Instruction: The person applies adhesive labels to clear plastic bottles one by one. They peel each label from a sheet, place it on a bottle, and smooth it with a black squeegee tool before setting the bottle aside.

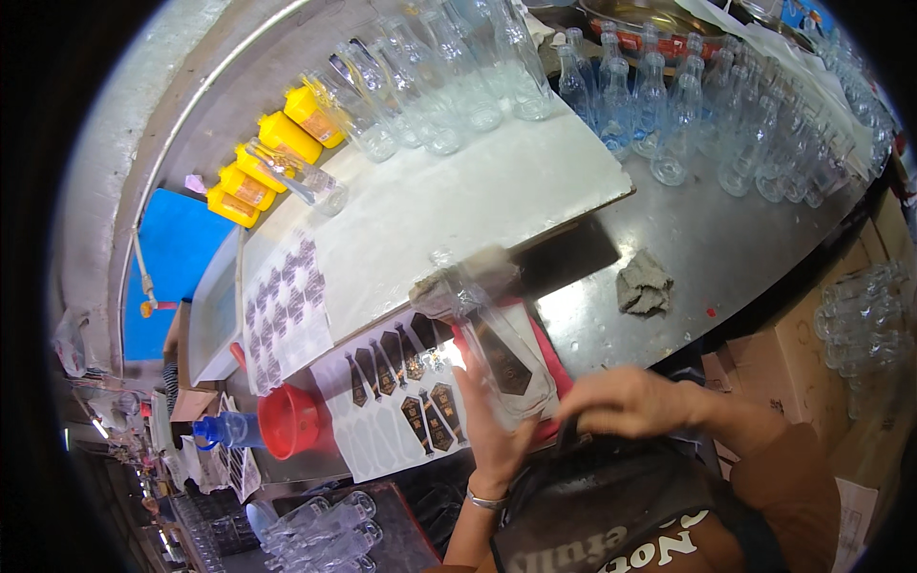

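My left hand (492,420), with a metal bracelet at its wrist, is wrapped round the lower part of a clear glass bottle (475,298). On the bottle's side shows a dark, tie-shaped decal (508,365). Just right of the bottle's base is my right hand (621,401), its fingers curled and somewhat blurred; a dark edge lies under the fingertips, and what they hold, if anything, is hidden. Behind the bottle's neck lies a crumpled, greyish cloth (439,294). Left of my left hand, a white sheet (373,454) bears rows of similar dark decals.
Clear bottles (669,162) crowd the back right, and more stand on the white board (458,191). Yellow bottles (289,137) line the back left. A red basin (288,422) and a blue-capped jug (229,430) sit left. A grey rag (645,284) lies on the metal table (764,244).
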Motion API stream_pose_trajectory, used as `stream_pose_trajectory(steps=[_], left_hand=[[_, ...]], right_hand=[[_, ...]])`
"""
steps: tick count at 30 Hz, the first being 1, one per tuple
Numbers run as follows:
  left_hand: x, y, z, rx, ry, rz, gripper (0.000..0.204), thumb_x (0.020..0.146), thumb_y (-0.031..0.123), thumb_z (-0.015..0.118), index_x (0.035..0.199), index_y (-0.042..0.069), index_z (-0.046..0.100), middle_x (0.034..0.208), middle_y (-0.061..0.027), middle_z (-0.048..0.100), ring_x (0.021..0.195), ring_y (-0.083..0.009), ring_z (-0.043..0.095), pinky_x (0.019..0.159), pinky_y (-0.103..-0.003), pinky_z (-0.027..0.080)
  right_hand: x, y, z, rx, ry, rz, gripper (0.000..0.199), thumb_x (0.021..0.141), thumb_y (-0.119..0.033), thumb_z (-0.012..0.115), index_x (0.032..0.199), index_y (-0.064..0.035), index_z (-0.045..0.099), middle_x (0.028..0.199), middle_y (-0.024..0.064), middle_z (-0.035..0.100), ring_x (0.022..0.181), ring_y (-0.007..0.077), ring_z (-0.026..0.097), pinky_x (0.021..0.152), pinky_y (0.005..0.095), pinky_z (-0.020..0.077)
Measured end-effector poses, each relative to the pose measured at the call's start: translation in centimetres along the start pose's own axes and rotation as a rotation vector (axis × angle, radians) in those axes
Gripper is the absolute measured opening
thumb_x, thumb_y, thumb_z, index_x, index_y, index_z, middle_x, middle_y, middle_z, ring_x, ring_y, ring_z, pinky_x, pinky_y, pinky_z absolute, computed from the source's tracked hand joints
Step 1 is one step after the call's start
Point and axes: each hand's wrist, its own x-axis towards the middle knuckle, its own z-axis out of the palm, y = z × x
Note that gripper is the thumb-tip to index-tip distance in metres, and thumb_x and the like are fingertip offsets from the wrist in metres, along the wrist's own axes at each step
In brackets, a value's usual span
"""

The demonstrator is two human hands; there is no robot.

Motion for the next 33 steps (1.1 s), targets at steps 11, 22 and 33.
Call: stream_pose_trajectory(steps=[11, 22, 33], left_hand=[[-0.9, -1.8, -1.1, 0.062, -0.015, 0.112, 0.091, 0.084, 0.017, 0.078, 0.156, -0.002, 0.024, 0.161, -0.0288, 0.023, 0.148, -0.0414, 0.029, 0.119, -0.044, 0.027], [12.1, -13.5, -18.5, 0.760, 0.501, -0.057, 0.067, 0.095, 0.033, 0.065, 0.147, -0.002, 0.043, 0.154, -0.0204, 0.042, 0.146, -0.0402, 0.031, 0.119, -0.058, 0.020], [10.1, -12.5, -20.7, 0.906, 0.221, 0.053, 0.052, 0.087, 0.025, 0.075, 0.131, 0.004, 0.059, 0.143, -0.0135, 0.054, 0.141, -0.0347, 0.039, 0.119, -0.055, 0.023]], right_hand=[[2.7, -0.1, 2.5, -0.257, 0.241, 0.303, 0.036, 0.095, -0.021, 0.065, 0.121, 0.0045, 0.064, 0.099, 0.0173, 0.074, 0.071, 0.0195, 0.068, 0.066, 0.0318, 0.0538], [2.8, 2.9, 2.1, -0.249, 0.424, 0.311, 0.024, 0.090, -0.016, 0.070, 0.106, 0.0028, 0.068, 0.088, 0.0160, 0.073, 0.071, 0.0220, 0.071, 0.061, 0.0312, 0.0544], [1.0, 2.2, 2.0, -0.259, 0.329, 0.351, 0.041, 0.084, -0.014, 0.075, 0.121, -0.0001, 0.065, 0.097, 0.0128, 0.073, 0.063, 0.0146, 0.063, 0.057, 0.0270, 0.0489]])
